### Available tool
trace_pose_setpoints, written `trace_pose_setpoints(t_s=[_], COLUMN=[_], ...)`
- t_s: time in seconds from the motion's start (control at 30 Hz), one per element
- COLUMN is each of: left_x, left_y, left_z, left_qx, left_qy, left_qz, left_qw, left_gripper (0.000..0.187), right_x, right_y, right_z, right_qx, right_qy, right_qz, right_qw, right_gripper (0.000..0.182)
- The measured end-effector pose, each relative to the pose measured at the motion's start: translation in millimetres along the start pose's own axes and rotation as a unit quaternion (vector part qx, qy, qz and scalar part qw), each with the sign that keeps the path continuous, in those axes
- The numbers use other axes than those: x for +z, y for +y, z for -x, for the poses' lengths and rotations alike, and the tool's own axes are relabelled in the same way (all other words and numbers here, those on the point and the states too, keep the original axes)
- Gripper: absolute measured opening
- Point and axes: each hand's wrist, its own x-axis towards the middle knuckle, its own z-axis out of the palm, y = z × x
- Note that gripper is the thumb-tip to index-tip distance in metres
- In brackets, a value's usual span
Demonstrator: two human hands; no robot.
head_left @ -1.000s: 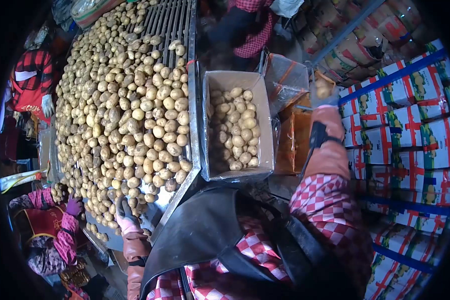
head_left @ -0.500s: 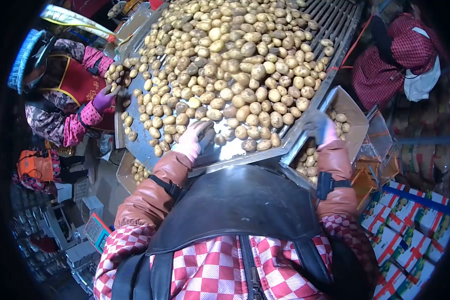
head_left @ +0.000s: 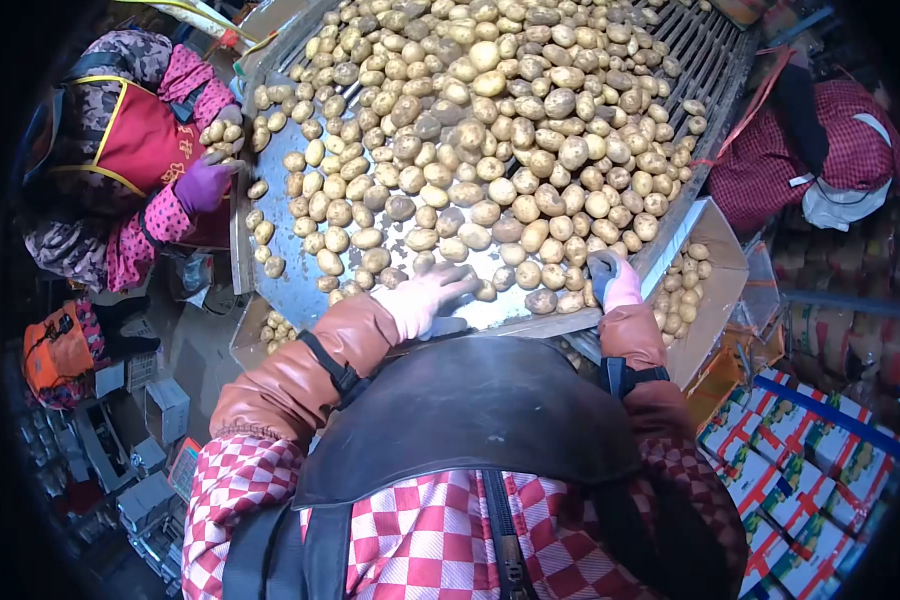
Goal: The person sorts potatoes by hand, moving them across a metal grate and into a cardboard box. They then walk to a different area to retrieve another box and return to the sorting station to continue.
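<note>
Potatoes (head_left: 530, 205) lie heaped on a metal sorting table (head_left: 485, 312) in front of me. My left hand (head_left: 430, 298), in a light glove, rests low over the table's near edge with its fingers spread. Just beyond its fingertips are several loose potatoes, and none shows in its grasp. My right hand (head_left: 615, 282), gloved with grey fingers, is at the near right rim, beside the potatoes there. Its fingers are slightly curved and apart, and part of the palm side is hidden.
Right of the table is a cardboard box (head_left: 715, 290) with potatoes inside; another potato-filled box (head_left: 260, 325) stands at the lower left. A co-worker in a red apron (head_left: 150, 135) holds potatoes at the left edge. Another person (head_left: 820, 150) is at the right. Printed cartons (head_left: 800, 470) are stacked lower right.
My right hand has moved from over the side box leftward to the table's rim. My left hand has shifted slightly right and down, fingers spreading. The view has shifted somewhat.
</note>
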Motion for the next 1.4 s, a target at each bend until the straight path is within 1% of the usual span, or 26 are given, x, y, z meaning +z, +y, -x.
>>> trace_pose_setpoints(t_s=[0.03,0.13,0.2,0.23,0.27,0.33,0.4,0.47,0.5,0.53,0.57,0.6,0.67,0.7,0.73,0.77,0.8,0.83,0.87,0.93,1.0,1.07,1.13,1.2,1.27,1.4], left_x=[-4.6,-32.9,-47.4,-52.9,-71.5,-78.8,-77.6,-68.2,-72.1,-77.1,-94.5,-112.0,-123.1,-132.9,-136.0,-132.4,-122.7,-112.8,-110.4,-86.9,-65.3,-71.8,-57.6,-54.7,-59.8,-36.9], left_y=[-3.8,4.1,15.7,14.8,23.2,9.3,-31.0,-72.8,-96.4,-119.5,-122.2,-124.4,-130.1,-121.1,-122.2,-110.7,-111.5,-112.5,-74.3,-52.0,-57.0,-29.8,-37.1,-36.5,-44.2,-69.3], left_z=[-10.0,-35.0,-47.7,-52.2,-58.2,-67.2,-69.4,-79.0,-80.9,-82.9,-76.7,-70.3,-45.0,-33.5,-20.3,-13.8,-3.2,7.4,5.9,9.7,6.9,-12.0,-20.2,-26.2,-16.2,-3.2], left_qx=[0.023,0.002,-0.046,-0.103,-0.157,-0.245,-0.122,-0.278,-0.349,-0.405,-0.385,-0.368,-0.288,-0.264,-0.272,-0.336,-0.365,-0.397,-0.447,-0.428,-0.407,-0.487,-0.458,-0.454,-0.439,-0.374], left_qy=[-0.042,-0.080,-0.034,-0.039,-0.045,0.095,0.337,0.372,0.345,0.305,0.250,0.191,0.296,0.329,0.378,0.402,0.382,0.360,0.314,0.272,0.258,0.173,0.178,0.176,0.194,0.237], left_qz=[0.124,0.197,0.188,0.191,0.193,0.178,-0.021,-0.321,-0.118,0.089,0.158,0.227,0.426,0.529,0.481,0.445,0.277,0.093,0.055,0.134,0.058,-0.001,0.055,0.079,0.088,0.119], left_qw=[0.991,0.977,0.981,0.975,0.967,0.948,0.933,0.825,0.863,0.857,0.874,0.881,0.805,0.736,0.743,0.727,0.803,0.839,0.836,0.851,0.874,0.856,0.869,0.870,0.873,0.889], left_gripper=[0.065,0.060,0.044,0.042,0.040,0.038,0.041,0.047,0.052,0.058,0.057,0.057,0.051,0.050,0.048,0.042,0.033,0.025,0.022,0.025,0.033,0.046,0.050,0.052,0.051,0.053], right_x=[1.0,-1.4,-0.5,1.2,1.9,-1.5,-1.3,0.3,2.0,2.5,4.7,9.1,9.4,2.9,6.3,6.1,4.2,2.7,2.2,-4.7,0.5,4.4,0.5,3.1,5.5,-1.8], right_y=[4.9,1.8,8.9,17.2,15.3,-0.3,-9.3,-7.0,-1.0,5.5,12.1,17.8,21.9,-2.2,1.9,10.7,15.5,20.2,13.9,-7.4,8.1,24.6,16.2,27.1,26.3,11.1], right_z=[-0.4,7.0,4.0,-2.3,-2.5,7.8,12.5,11.1,13.3,11.3,7.1,5.3,3.0,11.8,11.0,8.2,4.0,2.8,4.2,10.0,5.2,-1.5,1.8,-4.0,-3.5,-2.0], right_qx=[-0.003,-0.011,-0.042,0.025,0.027,-0.054,-0.058,-0.033,-0.029,-0.044,-0.062,0.032,0.079,-0.002,-0.002,0.045,0.090,0.101,0.100,0.093,0.076,0.041,0.077,-0.004,0.086,0.054], right_qy=[0.009,0.026,0.059,0.035,0.030,0.101,0.125,0.136,0.130,0.126,0.120,0.080,0.066,0.082,0.080,0.067,0.052,0.039,0.037,0.040,0.042,0.030,0.012,0.027,0.001,-0.018], right_qz=[-0.031,-0.076,-0.128,-0.152,-0.152,-0.129,-0.146,-0.143,-0.147,-0.148,-0.151,-0.363,-0.454,-0.239,-0.245,-0.357,-0.463,-0.459,-0.460,-0.302,-0.307,-0.285,-0.306,-0.249,-0.332,-0.271], right_qw=[0.999,0.997,0.989,0.987,0.988,0.985,0.980,0.980,0.980,0.980,0.979,0.928,0.885,0.968,0.966,0.931,0.880,0.882,0.881,0.948,0.948,0.957,0.949,0.968,0.939,0.961], right_gripper=[0.021,0.025,0.024,0.025,0.025,0.025,0.026,0.027,0.027,0.027,0.028,0.028,0.029,0.028,0.028,0.027,0.026,0.026,0.026,0.029,0.030,0.029,0.028,0.030,0.031,0.028])
